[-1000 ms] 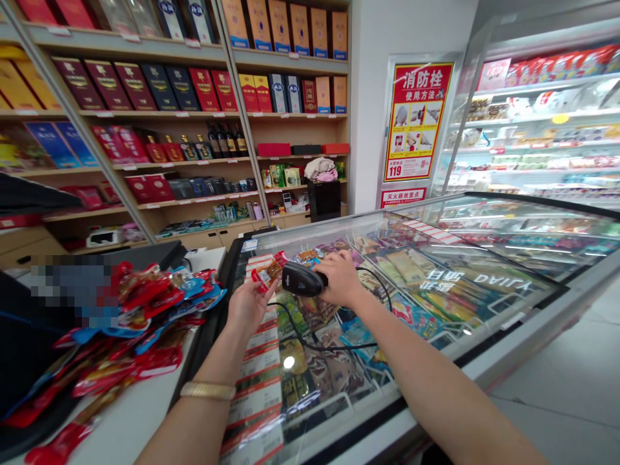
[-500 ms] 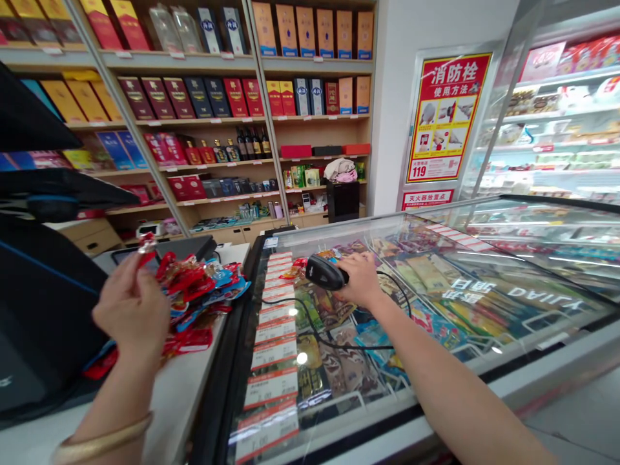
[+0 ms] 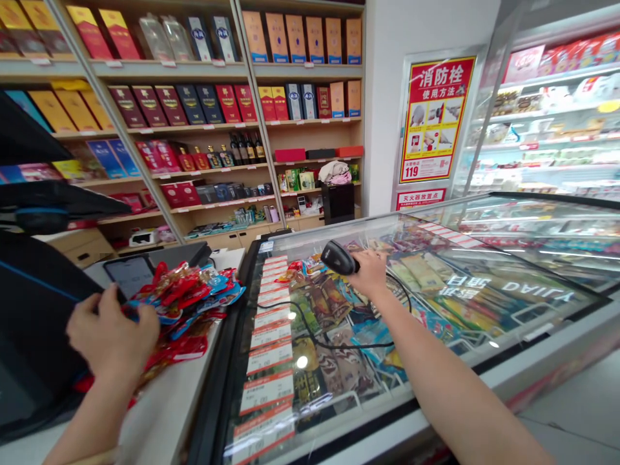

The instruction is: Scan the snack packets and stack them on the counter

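Observation:
My left hand (image 3: 113,332) is held over the counter with its fingers apart and nothing visible in them. Right beside its thumb is a heap of small red and blue snack packets (image 3: 186,290), piled loosely on the white counter (image 3: 159,413). In my right hand (image 3: 371,274) is a black barcode scanner (image 3: 339,257), pointing left above the glass top of a chest freezer (image 3: 334,394). The scanner's black cable (image 3: 349,347) curves across the glass. Several bright packets (image 3: 301,268) show just left of the scanner; whether they lie on or under the glass I cannot tell.
A dark screen device (image 3: 33,310) stands at the left edge, with a phone-like display (image 3: 130,276) behind the heap. Price labels (image 3: 268,358) line the freezer's left side. Shelves of boxed bottles (image 3: 217,103) and a red poster (image 3: 438,119) are behind. A lit display cooler (image 3: 557,116) stands right.
My left hand has let go of a red packet, spread its fingers and moved lower left. My right hand and the scanner have shifted slightly right. The view has shifted a little.

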`<state>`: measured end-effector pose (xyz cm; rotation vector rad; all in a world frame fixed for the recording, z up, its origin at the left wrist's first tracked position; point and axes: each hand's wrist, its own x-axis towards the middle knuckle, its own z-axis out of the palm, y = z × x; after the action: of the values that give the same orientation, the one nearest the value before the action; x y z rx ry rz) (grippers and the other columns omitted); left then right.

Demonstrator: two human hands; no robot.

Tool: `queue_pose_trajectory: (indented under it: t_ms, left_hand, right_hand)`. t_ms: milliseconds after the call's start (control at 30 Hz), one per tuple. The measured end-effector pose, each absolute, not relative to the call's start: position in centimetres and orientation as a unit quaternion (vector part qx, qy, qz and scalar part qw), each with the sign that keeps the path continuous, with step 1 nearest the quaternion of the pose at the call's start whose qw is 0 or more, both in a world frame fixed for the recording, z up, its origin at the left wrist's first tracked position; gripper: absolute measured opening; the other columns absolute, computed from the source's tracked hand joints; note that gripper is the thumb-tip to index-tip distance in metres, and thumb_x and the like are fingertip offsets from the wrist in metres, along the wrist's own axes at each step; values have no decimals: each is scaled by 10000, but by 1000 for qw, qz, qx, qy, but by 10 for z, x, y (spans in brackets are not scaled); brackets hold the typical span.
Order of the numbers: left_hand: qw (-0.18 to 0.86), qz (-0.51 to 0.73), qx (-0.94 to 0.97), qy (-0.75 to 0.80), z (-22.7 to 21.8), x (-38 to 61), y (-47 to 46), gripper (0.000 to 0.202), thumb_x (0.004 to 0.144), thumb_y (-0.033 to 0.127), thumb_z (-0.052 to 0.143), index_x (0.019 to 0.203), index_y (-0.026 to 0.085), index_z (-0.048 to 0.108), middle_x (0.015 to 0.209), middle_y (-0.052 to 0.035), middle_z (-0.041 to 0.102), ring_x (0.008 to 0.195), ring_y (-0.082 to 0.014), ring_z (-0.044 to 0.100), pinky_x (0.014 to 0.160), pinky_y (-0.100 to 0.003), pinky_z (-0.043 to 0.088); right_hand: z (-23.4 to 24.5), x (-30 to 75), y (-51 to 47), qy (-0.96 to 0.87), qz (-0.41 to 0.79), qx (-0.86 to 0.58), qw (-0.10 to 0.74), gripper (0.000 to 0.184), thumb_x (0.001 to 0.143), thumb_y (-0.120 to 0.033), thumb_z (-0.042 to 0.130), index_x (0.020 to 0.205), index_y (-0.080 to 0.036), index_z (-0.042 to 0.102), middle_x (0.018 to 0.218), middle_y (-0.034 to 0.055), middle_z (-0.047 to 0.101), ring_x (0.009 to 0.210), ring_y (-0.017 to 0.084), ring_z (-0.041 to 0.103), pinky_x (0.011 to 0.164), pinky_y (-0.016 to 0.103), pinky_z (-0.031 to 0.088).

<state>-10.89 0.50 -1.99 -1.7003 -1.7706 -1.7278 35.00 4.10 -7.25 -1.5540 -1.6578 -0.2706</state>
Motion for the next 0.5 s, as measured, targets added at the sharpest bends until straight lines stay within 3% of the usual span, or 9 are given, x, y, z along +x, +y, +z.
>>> queue_pose_trajectory:
  t_ms: [67,133,233,333,400,500]
  left_hand:
    - [218,-559,-566,-565,-19,-71,9,480,838,350,628,1317,356,586,1554,-54,484,1454,-472,360,1193,-726,221]
    - [237,-514,-653,-503,-24,-28,22,481,867,329,589,1343,263,590,1430,-139,575,1356,-410,503,1156,-644,374]
    - [132,-404,-757,-497,-42,34,52,463,871,316,564,1312,185,613,1323,-155,630,1264,-327,589,1117,-509,464]
    - [9,-268,-769,-581,-57,78,82,452,843,301,612,1271,157,643,1404,-169,602,1315,-302,572,1137,-409,433]
    - [-35,-223,-753,-618,-63,95,97,412,826,289,644,1211,147,673,1380,-190,629,1298,-319,593,1105,-408,451]
    - [-71,-215,-727,-648,-67,106,109,289,796,260,664,1044,125,724,1141,-230,732,1135,-382,682,987,-478,513]
  right_hand:
    - [-74,354,43,-640,-112,-636,415,238,733,-323,711,949,-232,753,967,77,784,1003,271,594,939,411,262]
    - [-75,356,44,-627,-114,-652,410,236,732,-313,715,950,-232,750,971,77,781,1006,270,593,938,411,261]
    - [-75,357,44,-620,-110,-664,402,218,740,-323,723,938,-235,747,978,73,776,995,266,592,936,406,265]
    - [-74,357,44,-625,-105,-660,403,224,735,-329,732,942,-243,745,971,61,771,997,266,587,936,401,269]
    - [-74,357,46,-629,-106,-654,407,254,724,-325,736,967,-251,744,965,53,769,1014,270,583,943,402,266]
    - [-75,358,49,-635,-111,-643,412,268,726,-323,727,983,-251,739,958,58,764,1021,269,575,947,401,260]
